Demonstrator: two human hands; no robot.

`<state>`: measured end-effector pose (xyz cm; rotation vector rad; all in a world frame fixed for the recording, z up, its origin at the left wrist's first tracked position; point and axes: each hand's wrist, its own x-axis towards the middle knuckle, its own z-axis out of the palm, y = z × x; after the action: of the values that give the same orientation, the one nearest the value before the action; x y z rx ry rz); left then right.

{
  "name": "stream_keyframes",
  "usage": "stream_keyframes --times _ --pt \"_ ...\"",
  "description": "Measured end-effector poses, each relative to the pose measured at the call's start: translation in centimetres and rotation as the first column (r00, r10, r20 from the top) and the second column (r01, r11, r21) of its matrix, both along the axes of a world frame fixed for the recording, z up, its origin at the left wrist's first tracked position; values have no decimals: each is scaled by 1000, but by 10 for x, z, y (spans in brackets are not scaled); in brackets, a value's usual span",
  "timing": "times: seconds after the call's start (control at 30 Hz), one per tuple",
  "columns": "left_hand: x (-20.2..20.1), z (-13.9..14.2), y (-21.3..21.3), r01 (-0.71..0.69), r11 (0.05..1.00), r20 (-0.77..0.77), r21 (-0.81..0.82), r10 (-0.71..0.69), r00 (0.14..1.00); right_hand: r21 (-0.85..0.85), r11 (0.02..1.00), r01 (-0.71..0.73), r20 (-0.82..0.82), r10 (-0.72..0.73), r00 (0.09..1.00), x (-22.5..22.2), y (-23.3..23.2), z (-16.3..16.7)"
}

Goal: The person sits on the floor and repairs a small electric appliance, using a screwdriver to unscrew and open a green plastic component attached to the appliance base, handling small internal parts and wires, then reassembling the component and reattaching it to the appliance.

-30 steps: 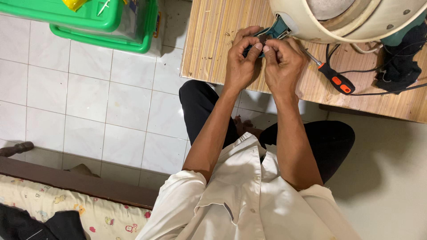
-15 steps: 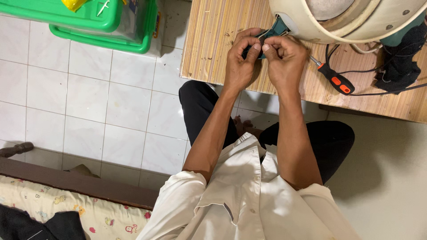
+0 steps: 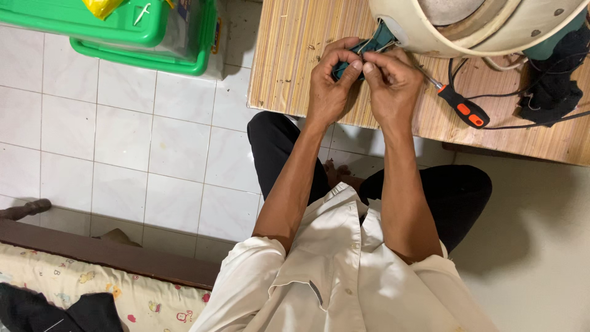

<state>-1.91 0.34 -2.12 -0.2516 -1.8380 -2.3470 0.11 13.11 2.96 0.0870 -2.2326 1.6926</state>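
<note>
My left hand and my right hand are pressed together over a low striped wooden table. Both pinch a small teal part with thin wires that comes out of the side of a round cream appliance body at the table's far edge. My left thumb and fingers wrap the teal part from the left. My right fingertips meet it from the right. Most of the part is hidden by my fingers.
A screwdriver with a black and orange handle lies just right of my right hand. Black cable and dark cloth lie at the table's right. A green plastic crate stands on the white tiled floor at upper left.
Both hands stay closed on the teal part. My fingers have shifted slightly on it, and the hands sit a little closer to the appliance.
</note>
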Motion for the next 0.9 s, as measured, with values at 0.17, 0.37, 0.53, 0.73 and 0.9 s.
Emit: stream_keyframes --times 0.17,0.37,0.53,0.73,0.9 --pt "0 -1 2 68 986 5 152 -70 998 -84 992 -96 -41 93 995 7 3 4" --pt "1 0 -1 86 996 -47 34 -85 995 -107 993 -53 92 63 994 9 5 5" --pt "2 -2 0 157 958 -10 239 -159 987 -151 988 -27 170 53 984 6 5 5" --pt "3 -5 -6 175 792 71 585 -265 962 -257 963 -76 143 116 983 2 7 6" --pt "4 -5 -8 141 644 98 752 -321 942 -387 917 -93 122 151 981 4 8 7"
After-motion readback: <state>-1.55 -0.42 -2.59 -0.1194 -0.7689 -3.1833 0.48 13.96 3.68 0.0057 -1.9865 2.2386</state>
